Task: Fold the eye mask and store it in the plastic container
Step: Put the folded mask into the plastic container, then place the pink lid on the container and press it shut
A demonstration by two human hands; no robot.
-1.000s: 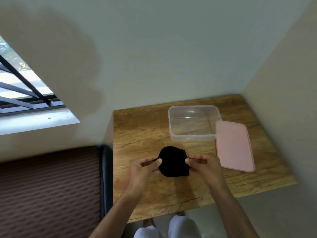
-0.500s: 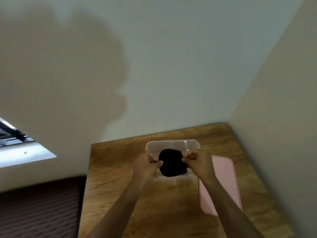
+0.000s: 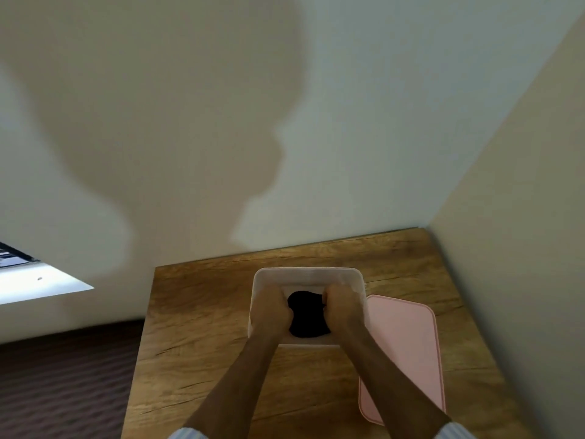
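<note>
The folded black eye mask (image 3: 307, 315) is down inside the clear plastic container (image 3: 308, 272), which stands on the wooden table (image 3: 196, 327). Both hands reach into the container. My left hand (image 3: 273, 308) pinches the mask's left edge and my right hand (image 3: 341, 307) pinches its right edge. My fingertips are hidden behind the knuckles, and whether the mask rests on the container's floor cannot be told.
The pink lid (image 3: 403, 353) lies flat on the table just right of the container. Walls close the table in at the back and on the right. A dark ribbed surface (image 3: 63, 381) lies to the left, beside a window sill (image 3: 34, 285).
Both hands carried the folded mask from the table's front forward and down into the container. The view tilted up toward the wall.
</note>
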